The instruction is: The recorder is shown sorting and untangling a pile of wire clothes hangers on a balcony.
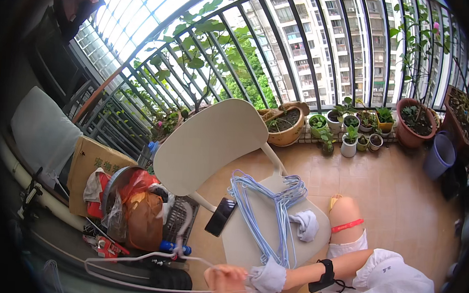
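Note:
A pale clothes hanger (133,256) is held sideways at the lower left, its hook pointing up. My left hand (225,292), blurred, grips its right end. My right hand (232,271) overlaps it, fingers closed at the hanger's upper wire. A lavender-white cloth (268,276) covers my right wrist; I cannot tell whether it is worn or held. Beyond my hands, a bundle of blue and lavender hangers (278,212) lies on the beige chair seat (237,246). Beside them sit a crumpled lavender-white cloth (306,226) and a black smartphone (221,216) at the seat's left edge.
The chair's backrest (214,145) rises ahead. On the left are a cardboard box (92,163), plastic bags (145,221), a dark crate (183,215) and a blue can (173,247). Potted plants (350,142) line the balcony railing (311,51). A purple bucket (440,155) stands right.

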Motion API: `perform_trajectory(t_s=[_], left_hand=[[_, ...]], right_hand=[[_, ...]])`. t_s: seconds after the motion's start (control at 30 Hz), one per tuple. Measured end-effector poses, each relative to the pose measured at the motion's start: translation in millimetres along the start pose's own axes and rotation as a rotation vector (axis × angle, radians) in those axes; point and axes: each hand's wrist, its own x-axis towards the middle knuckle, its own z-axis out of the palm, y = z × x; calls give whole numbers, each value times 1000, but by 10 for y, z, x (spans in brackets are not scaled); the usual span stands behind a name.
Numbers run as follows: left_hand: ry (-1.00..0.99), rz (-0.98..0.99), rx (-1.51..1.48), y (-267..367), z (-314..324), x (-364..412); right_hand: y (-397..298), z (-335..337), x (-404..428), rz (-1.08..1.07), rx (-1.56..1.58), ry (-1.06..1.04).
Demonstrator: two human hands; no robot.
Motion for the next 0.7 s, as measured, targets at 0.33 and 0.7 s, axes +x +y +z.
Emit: perform_trajectory(t_s=[0.33, 0.7], left_hand=[[-245, 211, 316, -138, 202, -141], [-193, 263, 205, 39, -21, -81]], right_hand=[[-800, -1346, -228, -269, -49, 270], [-414, -657, -294, -130, 534, 57]])
